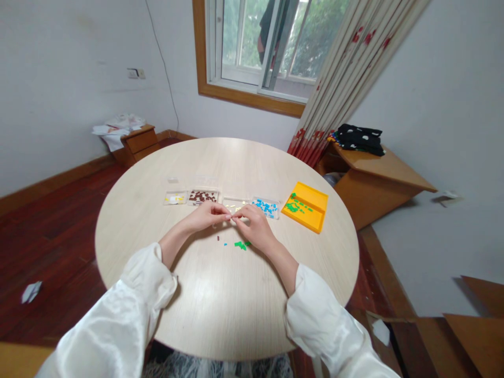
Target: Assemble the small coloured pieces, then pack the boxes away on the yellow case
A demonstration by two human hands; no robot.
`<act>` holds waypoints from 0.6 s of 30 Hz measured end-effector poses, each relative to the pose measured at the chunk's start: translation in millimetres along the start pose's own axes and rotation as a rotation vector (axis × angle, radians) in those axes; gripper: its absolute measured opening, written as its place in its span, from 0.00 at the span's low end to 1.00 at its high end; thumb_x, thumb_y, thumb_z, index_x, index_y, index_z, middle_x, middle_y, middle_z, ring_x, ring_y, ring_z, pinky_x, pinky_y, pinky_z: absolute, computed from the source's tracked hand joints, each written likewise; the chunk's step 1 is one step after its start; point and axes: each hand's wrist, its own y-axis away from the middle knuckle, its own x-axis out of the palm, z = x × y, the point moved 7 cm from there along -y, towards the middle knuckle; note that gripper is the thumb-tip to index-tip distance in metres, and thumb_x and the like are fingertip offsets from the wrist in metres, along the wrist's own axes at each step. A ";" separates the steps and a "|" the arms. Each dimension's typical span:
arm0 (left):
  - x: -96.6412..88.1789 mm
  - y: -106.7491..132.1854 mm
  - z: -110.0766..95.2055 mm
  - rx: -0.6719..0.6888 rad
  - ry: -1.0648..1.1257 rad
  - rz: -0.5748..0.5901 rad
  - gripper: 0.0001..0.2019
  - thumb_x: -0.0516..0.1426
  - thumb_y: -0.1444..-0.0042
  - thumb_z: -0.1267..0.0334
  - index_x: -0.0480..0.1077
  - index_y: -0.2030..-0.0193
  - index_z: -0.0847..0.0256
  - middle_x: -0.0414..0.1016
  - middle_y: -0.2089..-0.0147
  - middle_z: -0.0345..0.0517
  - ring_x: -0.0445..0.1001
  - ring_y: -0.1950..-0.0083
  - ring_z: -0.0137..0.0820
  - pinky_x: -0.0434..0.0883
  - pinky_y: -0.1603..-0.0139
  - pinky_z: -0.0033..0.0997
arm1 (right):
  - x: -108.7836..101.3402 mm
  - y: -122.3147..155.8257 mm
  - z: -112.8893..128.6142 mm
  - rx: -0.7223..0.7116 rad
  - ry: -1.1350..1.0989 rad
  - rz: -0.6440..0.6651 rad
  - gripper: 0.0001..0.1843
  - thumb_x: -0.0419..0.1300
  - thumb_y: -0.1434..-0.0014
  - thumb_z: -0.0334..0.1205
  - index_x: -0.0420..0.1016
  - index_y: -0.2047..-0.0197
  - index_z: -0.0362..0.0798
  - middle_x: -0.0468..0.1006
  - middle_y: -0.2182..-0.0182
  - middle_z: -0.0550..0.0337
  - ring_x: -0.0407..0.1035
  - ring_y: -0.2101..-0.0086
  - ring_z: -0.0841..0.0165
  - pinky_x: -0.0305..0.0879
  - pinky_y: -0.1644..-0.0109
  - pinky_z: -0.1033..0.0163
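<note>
My left hand (208,215) and my right hand (254,224) meet fingertip to fingertip over the middle of the round table (220,299). Both are pinched closed around something tiny and pale, too small to name. Just below them lie a small cluster of green pieces (241,245), one blue piece (226,244) and a brown piece (218,238). Behind my fingers stands a clear tray with cream pieces (236,201), partly hidden. A clear tray of brown pieces (203,196) is beyond my left hand, and a tray of blue pieces (266,208) is beside my right.
An open yellow case (315,223) with green pieces lies at the right. At the left is a small clear tray (175,198) with yellow and white pieces. A tilted wooden cabinet (381,173) with dark cloth stands beyond the table's right edge, and a small drawer unit (139,143) back left.
</note>
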 end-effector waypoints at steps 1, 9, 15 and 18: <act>0.3 -0.1 -0.4 -0.005 0.006 -0.005 0.12 0.60 0.56 0.56 0.74 0.72 0.65 0.66 0.80 0.40 0.60 0.79 0.22 0.55 0.79 0.24 | 0.4 0.0 -0.3 0.001 0.000 0.002 0.05 0.58 0.42 0.35 0.74 0.69 0.48 0.75 0.70 0.58 0.66 0.64 0.67 0.58 0.56 0.60; 1.1 -0.9 0.5 -0.016 0.044 -0.026 0.11 0.61 0.57 0.57 0.74 0.74 0.65 0.68 0.81 0.41 0.61 0.80 0.23 0.56 0.79 0.24 | 0.9 0.1 -1.5 0.015 -0.024 0.014 0.05 0.58 0.42 0.35 0.74 0.68 0.48 0.75 0.69 0.57 0.66 0.63 0.66 0.59 0.56 0.59; -56.0 0.6 14.1 0.029 0.076 -0.596 0.11 0.60 0.56 0.57 0.73 0.73 0.65 0.76 0.72 0.47 0.70 0.71 0.30 0.67 0.69 0.30 | -1.8 0.4 -3.4 0.025 -0.034 -0.014 0.05 0.57 0.44 0.32 0.73 0.69 0.48 0.75 0.69 0.57 0.66 0.63 0.66 0.59 0.55 0.59; -90.6 12.1 24.5 -0.029 -0.098 -0.869 0.10 0.57 0.55 0.59 0.74 0.71 0.65 0.77 0.71 0.47 0.71 0.71 0.30 0.66 0.68 0.29 | -0.4 0.9 -2.8 0.009 -0.037 -0.016 0.05 0.57 0.44 0.31 0.73 0.70 0.48 0.75 0.69 0.57 0.66 0.63 0.66 0.59 0.56 0.59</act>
